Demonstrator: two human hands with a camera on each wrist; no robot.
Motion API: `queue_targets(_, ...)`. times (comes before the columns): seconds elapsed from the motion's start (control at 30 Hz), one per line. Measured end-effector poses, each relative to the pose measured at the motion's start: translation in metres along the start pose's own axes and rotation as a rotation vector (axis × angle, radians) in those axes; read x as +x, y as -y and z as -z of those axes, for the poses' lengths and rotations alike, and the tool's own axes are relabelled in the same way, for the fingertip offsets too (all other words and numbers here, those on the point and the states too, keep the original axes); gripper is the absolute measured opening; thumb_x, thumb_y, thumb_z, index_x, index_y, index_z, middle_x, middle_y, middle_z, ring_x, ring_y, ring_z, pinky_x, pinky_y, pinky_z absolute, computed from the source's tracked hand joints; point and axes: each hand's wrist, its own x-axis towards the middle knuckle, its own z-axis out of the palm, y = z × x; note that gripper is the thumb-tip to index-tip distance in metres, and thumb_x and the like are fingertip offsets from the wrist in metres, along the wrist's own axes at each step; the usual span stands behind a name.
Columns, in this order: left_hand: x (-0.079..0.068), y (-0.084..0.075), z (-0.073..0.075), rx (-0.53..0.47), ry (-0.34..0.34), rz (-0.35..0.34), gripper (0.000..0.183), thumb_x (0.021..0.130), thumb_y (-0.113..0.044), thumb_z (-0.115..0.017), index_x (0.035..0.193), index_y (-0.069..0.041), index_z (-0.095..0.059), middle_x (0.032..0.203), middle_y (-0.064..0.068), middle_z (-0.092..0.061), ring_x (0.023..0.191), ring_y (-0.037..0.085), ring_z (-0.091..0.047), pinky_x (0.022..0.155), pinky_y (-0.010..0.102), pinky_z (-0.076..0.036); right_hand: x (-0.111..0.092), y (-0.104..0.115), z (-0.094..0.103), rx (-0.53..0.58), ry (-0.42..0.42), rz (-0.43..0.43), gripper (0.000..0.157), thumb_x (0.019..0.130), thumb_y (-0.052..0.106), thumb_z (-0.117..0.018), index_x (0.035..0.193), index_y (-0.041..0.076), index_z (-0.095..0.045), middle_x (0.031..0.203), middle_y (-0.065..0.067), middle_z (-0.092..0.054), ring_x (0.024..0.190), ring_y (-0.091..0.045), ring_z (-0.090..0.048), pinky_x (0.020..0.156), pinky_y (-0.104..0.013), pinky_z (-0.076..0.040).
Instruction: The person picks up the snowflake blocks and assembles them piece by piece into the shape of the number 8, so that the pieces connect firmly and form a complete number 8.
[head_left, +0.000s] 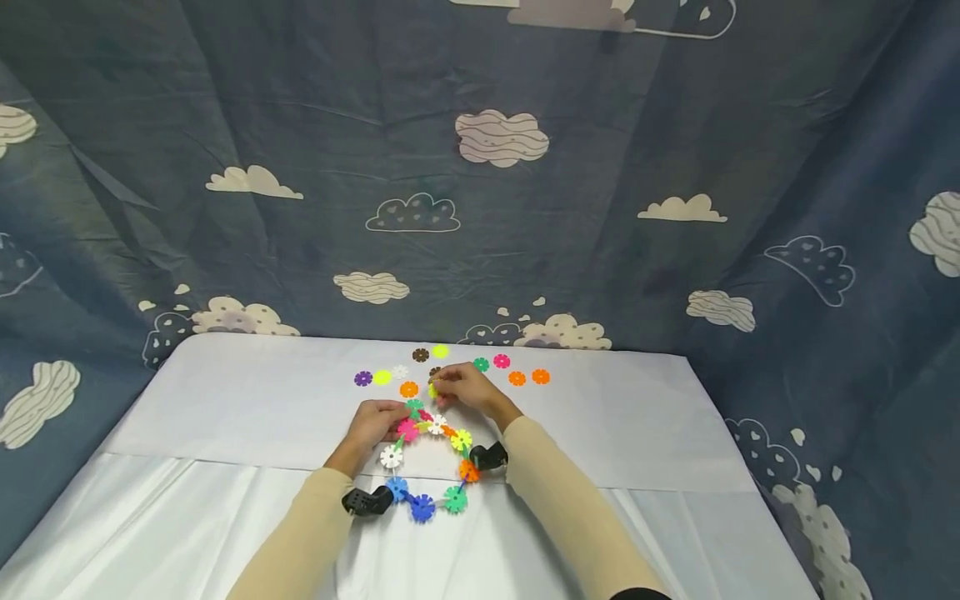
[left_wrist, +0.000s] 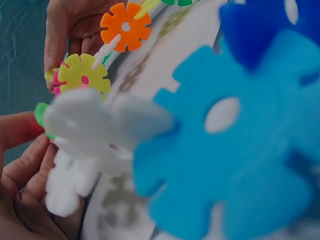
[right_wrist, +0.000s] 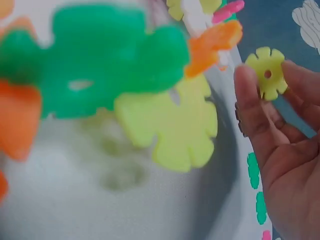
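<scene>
Notched plastic flower discs in several colours are slotted together into a ring, with a dark blue disc point(head_left: 422, 509) at its near side and an orange disc point(head_left: 468, 472) at its right. At the ring's far left my left hand point(head_left: 372, 423) grips it, by a green disc point(head_left: 414, 407) and a pink disc point(head_left: 407, 430). My right hand point(head_left: 467, 386) pinches a loose yellow disc point(right_wrist: 264, 64) between thumb and fingertip, just beyond the ring. Up close in the left wrist view, a light blue disc point(left_wrist: 190, 150) and a white disc point(left_wrist: 75, 120) of the ring hide part of the left hand.
Loose discs lie flat on the white-covered table point(head_left: 637, 417) beyond the hands, among them a purple disc point(head_left: 363, 378), a brown disc point(head_left: 421, 355) and an orange disc point(head_left: 541, 377). A dark cloud-print curtain point(head_left: 585, 250) hangs behind the table and along both sides.
</scene>
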Motion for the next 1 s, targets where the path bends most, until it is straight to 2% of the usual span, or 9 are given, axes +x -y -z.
queue_targets(0.1,0.001,0.000,0.000,-0.002,-0.002,-0.005,0.029,0.091,-0.012,-0.065,0.113,0.006,-0.065,0.082,0.004,-0.064,0.058,0.007,-0.054,0.053,0.020,-0.052,0.000,0.002,-0.003,0.017,-0.022,-0.017,0.027,0.099,0.010,-0.053,0.114,-0.010,-0.063,0.086,-0.009,-0.064,0.067,-0.015,-0.062,0.075,-0.029,-0.056)
queue_targets(0.2,0.002,0.001,-0.001,-0.004,0.003,-0.006,0.028,0.091,-0.012,-0.066,0.113,0.006,-0.065,0.082,0.004,-0.065,0.058,0.007,-0.054,0.054,0.020,-0.052,0.001,0.005,-0.006,-0.016,-0.023,-0.021,0.027,0.100,0.009,-0.051,0.114,-0.010,-0.064,0.083,-0.007,-0.063,0.066,-0.013,-0.058,0.074,-0.027,-0.054)
queue_targets(0.43,0.002,0.001,-0.003,0.008,-0.007,0.014,0.028,0.092,-0.014,-0.066,0.112,0.005,-0.066,0.087,0.006,-0.067,0.061,0.008,-0.055,0.055,0.020,-0.052,0.009,0.014,-0.016,-0.094,0.055,-0.017,0.029,0.101,0.011,-0.050,0.117,-0.009,-0.063,0.082,-0.009,-0.062,0.068,-0.014,-0.057,0.073,-0.025,-0.054)
queue_targets(0.63,0.003,0.003,-0.005,0.008,-0.004,-0.009,0.029,0.091,-0.012,-0.066,0.113,0.006,-0.065,0.091,0.009,-0.068,0.063,0.008,-0.057,0.056,0.021,-0.053,0.013,0.015,-0.020,-0.111,0.087,-0.034,0.026,0.101,0.009,-0.050,0.115,-0.009,-0.062,0.092,-0.010,-0.064,0.071,-0.013,-0.058,0.074,-0.026,-0.054)
queue_targets(0.77,0.001,0.003,-0.005,0.023,-0.006,-0.014,0.030,0.091,-0.011,-0.066,0.113,0.008,-0.064,0.095,0.012,-0.068,0.063,0.008,-0.059,0.057,0.021,-0.053,0.014,0.014,-0.021,-0.135,0.117,-0.029,0.024,0.100,0.009,-0.051,0.112,-0.008,-0.063,0.093,-0.009,-0.065,0.073,-0.012,-0.056,0.074,-0.024,-0.053)
queue_targets(1.0,-0.001,0.002,-0.002,0.021,-0.011,-0.009,0.029,0.091,-0.011,-0.065,0.112,0.009,-0.064,0.091,0.011,-0.068,0.062,0.008,-0.058,0.055,0.021,-0.052,0.014,0.014,-0.025,-0.076,0.097,-0.048,0.021,0.097,0.010,-0.056,0.112,-0.004,-0.060,0.094,-0.010,-0.068,0.076,-0.014,-0.060,0.077,-0.027,-0.054)
